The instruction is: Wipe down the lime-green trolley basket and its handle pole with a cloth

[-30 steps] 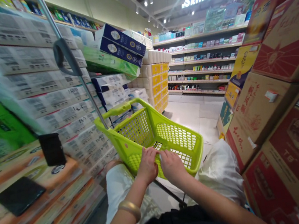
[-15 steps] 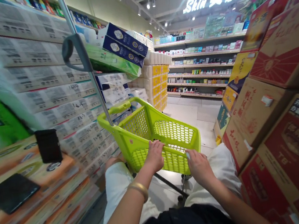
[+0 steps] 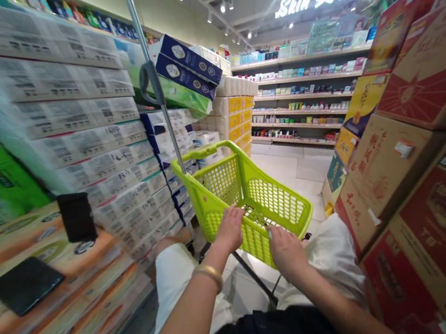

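1. Both hands were on the near rim of the lime-green plastic shopping basket (image 3: 280, 202). The left hand (image 3: 229, 229), with a gold bangle (image 3: 209, 274) at the wrist, had its fingers curled over the edge into the mesh. The right hand (image 3: 286, 249) was closed on the same rim just beside it, nearer the right-hand corner.
2. It looked a fair hold. Steadying a light basket like this probably goes best with the two hands spread a little along the rim and the pull even, so it doesn't twist (thin plastic mesh flexes easily).
3. There was one thing to mind. The tall metal handle pole (image 3: 167, 125) with its grey grip (image 3: 151, 83) rose from the far left corner, close to the stacked white paper-goods packs (image 3: 91, 147). Any swing of the basket would want to be slow on that side.
4. The basket sat straight ahead of the person, low and slightly tilted, just beyond the knees in white trousers (image 3: 173, 284), with both hands touching its nearest edge. It stood on the pale tiled floor (image 3: 289, 168) of a narrow aisle, between the packs on the left and the red and brown cardboard cartons (image 3: 392, 165) on the right. The stocked shelves (image 3: 300, 101) stood well beyond it.
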The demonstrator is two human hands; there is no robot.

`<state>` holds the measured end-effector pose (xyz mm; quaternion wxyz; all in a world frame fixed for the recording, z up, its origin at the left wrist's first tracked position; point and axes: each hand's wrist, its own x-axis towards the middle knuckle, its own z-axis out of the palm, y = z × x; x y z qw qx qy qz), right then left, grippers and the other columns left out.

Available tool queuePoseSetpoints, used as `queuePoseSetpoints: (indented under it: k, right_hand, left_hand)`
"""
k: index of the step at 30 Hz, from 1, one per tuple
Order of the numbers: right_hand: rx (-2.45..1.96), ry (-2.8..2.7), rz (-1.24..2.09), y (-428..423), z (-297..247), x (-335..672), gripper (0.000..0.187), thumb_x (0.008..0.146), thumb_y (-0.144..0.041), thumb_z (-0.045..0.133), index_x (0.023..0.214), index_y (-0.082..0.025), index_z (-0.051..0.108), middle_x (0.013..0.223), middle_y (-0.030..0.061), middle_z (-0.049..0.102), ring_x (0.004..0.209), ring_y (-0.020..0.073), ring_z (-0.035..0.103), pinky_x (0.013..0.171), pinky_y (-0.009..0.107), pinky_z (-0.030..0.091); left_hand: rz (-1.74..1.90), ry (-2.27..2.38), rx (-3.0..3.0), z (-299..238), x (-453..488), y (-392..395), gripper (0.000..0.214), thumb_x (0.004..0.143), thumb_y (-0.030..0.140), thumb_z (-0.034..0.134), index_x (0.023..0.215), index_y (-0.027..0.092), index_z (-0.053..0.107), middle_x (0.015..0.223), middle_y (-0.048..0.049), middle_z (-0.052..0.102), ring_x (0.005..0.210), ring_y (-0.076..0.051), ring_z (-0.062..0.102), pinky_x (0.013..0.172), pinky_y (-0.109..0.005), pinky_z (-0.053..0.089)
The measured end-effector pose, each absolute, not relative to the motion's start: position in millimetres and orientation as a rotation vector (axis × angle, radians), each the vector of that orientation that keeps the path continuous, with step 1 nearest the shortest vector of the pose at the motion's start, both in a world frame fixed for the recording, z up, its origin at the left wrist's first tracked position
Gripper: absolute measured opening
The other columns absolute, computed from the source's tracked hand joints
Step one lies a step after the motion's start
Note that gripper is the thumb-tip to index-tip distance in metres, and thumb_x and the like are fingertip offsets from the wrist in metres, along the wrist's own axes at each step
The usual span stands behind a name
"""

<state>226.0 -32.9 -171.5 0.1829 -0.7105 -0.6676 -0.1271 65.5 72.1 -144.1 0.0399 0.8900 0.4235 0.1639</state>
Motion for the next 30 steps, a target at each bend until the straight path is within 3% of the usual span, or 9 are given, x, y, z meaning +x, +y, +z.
queuePoseSetpoints:
  k: [4, 8, 15, 23, 30]
  right_hand:
    - [-1.941, -2.024, -0.285, -8.7, -152.5, 185.3, 0.035, 0.089, -0.006, 0.043, 0.121, -0.014, 0.056, 0.101, 0.0118, 0.067, 0.091, 0.0233, 0.063, 0.083, 0.037, 0.040]
    - [-1.835, -2.063, -0.285, 0.3, -151.4, 155.0, 0.031, 0.091, -0.010, 0.045, 0.120, -0.013, 0.055, 0.099, 0.0125, 0.066, 0.089, 0.0230, 0.063, 0.083, 0.038, 0.042]
    - [-1.733, -2.046, -0.286, -36.2, -177.7, 149.2, 0.035, 0.090, -0.013, 0.048, 0.124, -0.013, 0.054, 0.101, 0.0131, 0.067, 0.088, 0.0227, 0.063, 0.084, 0.039, 0.044]
    - [-1.914, -2.130, -0.010, 11.5, -129.9, 137.9, 0.045, 0.094, -0.015, 0.039, 0.137, -0.004, 0.044, 0.115, 0.0210, 0.065, 0.100, 0.0263, 0.064, 0.084, 0.041, 0.046]
    - [-1.826, -2.057, -0.105, -12.0, -154.5, 148.2, 0.037, 0.094, -0.021, 0.044, 0.129, -0.012, 0.051, 0.113, 0.0158, 0.067, 0.100, 0.0231, 0.064, 0.090, 0.039, 0.045]
  left_hand:
    - [0.422, 1.444, 2.747, -147.1, 53.6, 76.3, 0.059, 0.076, 0.003, 0.042, 0.134, 0.010, 0.042, 0.145, -0.0187, 0.044, 0.148, -0.027, 0.017, 0.120, -0.056, 0.009]
    - [0.341, 1.559, 2.758, -145.2, 36.6, 87.0, 0.055, 0.081, 0.003, 0.034, 0.136, 0.005, 0.041, 0.149, -0.0229, 0.039, 0.148, -0.028, 0.018, 0.119, -0.058, 0.011]
    - [0.278, 1.586, 2.805, -144.8, 18.8, 95.7, 0.056, 0.083, 0.003, 0.032, 0.138, 0.009, 0.041, 0.152, -0.0171, 0.037, 0.148, -0.023, 0.017, 0.119, -0.052, 0.018]
    - [0.291, 1.581, 2.841, -150.8, 25.1, 92.0, 0.051, 0.087, 0.008, 0.030, 0.138, 0.010, 0.040, 0.153, -0.0170, 0.036, 0.148, -0.024, 0.019, 0.117, -0.051, 0.025]
    - [0.331, 1.571, 2.841, -154.1, 19.8, 92.8, 0.054, 0.084, 0.004, 0.031, 0.136, 0.012, 0.041, 0.152, -0.0151, 0.037, 0.148, -0.023, 0.019, 0.117, -0.050, 0.025]
